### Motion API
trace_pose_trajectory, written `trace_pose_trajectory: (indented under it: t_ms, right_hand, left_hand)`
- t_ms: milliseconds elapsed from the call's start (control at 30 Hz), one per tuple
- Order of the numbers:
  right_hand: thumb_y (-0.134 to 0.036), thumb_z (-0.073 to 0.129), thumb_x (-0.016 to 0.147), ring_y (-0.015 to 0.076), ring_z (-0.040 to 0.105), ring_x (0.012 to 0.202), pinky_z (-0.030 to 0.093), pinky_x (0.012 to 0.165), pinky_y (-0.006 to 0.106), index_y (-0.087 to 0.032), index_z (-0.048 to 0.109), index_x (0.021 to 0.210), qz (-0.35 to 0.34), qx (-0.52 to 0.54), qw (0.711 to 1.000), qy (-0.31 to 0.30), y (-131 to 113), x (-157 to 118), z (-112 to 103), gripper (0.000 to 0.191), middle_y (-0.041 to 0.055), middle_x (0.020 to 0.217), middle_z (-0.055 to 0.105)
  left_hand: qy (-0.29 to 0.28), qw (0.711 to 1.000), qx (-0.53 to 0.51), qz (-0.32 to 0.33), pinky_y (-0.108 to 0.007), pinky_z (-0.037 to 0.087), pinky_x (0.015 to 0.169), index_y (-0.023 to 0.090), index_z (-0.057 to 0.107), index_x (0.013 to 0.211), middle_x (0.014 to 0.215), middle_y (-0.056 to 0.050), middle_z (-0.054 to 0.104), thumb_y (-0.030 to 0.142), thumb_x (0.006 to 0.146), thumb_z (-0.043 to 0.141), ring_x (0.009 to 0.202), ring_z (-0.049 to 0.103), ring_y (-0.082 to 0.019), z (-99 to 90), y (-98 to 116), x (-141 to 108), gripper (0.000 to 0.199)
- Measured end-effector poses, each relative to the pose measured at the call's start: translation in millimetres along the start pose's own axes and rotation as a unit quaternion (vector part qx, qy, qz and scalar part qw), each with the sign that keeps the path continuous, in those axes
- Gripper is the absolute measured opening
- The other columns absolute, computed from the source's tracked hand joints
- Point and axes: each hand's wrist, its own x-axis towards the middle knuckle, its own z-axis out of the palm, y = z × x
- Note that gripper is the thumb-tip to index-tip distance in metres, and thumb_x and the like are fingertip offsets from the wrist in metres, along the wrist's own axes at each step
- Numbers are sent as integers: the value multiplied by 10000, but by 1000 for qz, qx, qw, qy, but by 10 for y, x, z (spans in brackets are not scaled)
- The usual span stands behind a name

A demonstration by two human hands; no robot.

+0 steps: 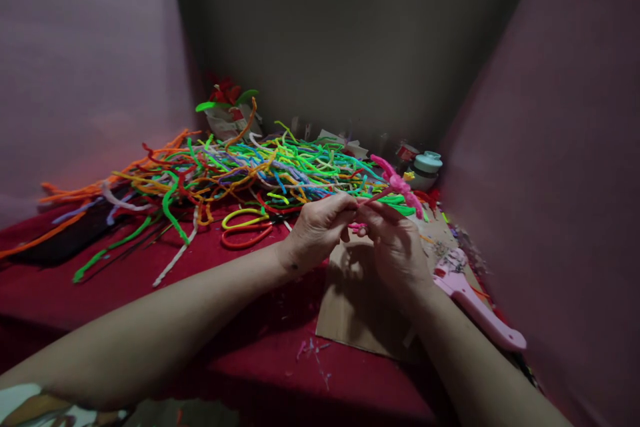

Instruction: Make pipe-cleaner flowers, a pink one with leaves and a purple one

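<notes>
My left hand [320,228] and my right hand [400,250] meet above a piece of cardboard, fingertips close together. Both pinch a pink pipe cleaner [376,196], its thin stem running between the fingers. Beyond my right fingers, the stem leads to a brighter pink, fuzzy twisted part [399,183]. Another bit of pink shows below the fingertips. My fingers partly hide where the stem is gripped. To the left of my left hand lie scissors [245,238] with yellow and red handles. A pink glue gun [483,313] rests to the right of my right forearm.
A big heap of multicoloured pipe cleaners [280,163] spreads across the red cloth [260,293] behind the hands. Brown cardboard [350,317] lies beneath them, with scraps in front. A light-blue-lidded jar [428,163] and a red flower [226,91] stand behind. Pinkish walls flank both sides.
</notes>
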Motion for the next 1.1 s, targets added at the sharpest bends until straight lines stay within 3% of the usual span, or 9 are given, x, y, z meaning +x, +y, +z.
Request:
trace_pose_trajectory:
  t_ms: [167,500,800,1100]
  right_hand:
    - [-278,655,740,165,575,734,428,608,284,-228,728,822,-1,-32,999,-20,-2,13,-29,121,13,809,696]
    - [-259,725,680,144,578,688,434,605,281,-227,732,795,25,27,999,-7,38,52,-47,119,10,801,707]
    - [-258,725,679,132,579,660,456,627,291,-222,740,822,42,57,997,-39,15,60,-48,148,12,825,716]
    - [-224,737,653,139,611,632,454,612,296,-215,738,778,65,101,991,-63,-44,43,-31,125,3,717,696]
  left_hand:
    - [5,999,-29,-23,-138,401,422,158,606,849,574,55,525,189,848,536,436,484,-34,-9,-4,12,77]
    - [-43,972,-133,-189,-147,400,360,158,560,749,447,59,523,241,839,559,348,478,-52,-43,149,61,123]
    - [-96,942,-234,-221,-152,422,373,121,574,745,576,27,598,240,846,557,364,522,-46,-105,91,99,157]
    - [-145,856,-403,-290,-154,345,296,92,585,723,500,18,580,232,837,560,277,434,-42,-111,-8,115,182]
